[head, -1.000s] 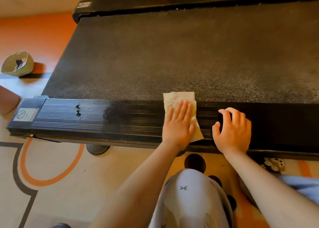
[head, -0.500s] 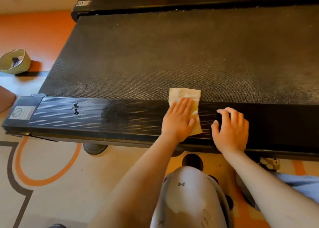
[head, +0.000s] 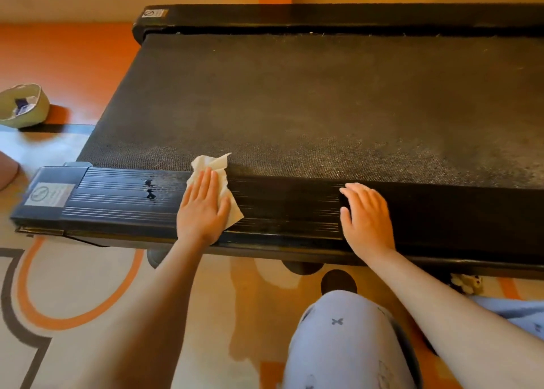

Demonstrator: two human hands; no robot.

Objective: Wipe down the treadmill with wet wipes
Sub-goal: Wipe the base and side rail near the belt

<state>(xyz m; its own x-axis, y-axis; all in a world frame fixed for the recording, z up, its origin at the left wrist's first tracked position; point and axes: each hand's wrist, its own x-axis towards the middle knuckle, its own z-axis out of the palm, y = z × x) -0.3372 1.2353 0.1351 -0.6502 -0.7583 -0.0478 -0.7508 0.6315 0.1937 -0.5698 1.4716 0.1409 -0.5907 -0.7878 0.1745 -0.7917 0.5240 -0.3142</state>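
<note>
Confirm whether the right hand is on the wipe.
No: the wipe lies under the left hand, while the right hand rests flat on the bare side rail.

Rail (head: 282, 209) open between left grip (head: 203, 209) and right grip (head: 366, 217); right grip lies flat on it, blocking travel rightward. Leftward, rail runs free to end cap (head: 53, 195). Belt (head: 323, 108) beyond wide open.

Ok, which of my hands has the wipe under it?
Your left hand: it presses flat on the white wipe on the ribbed side rail. Your right hand rests on the same rail with nothing under it.
</note>
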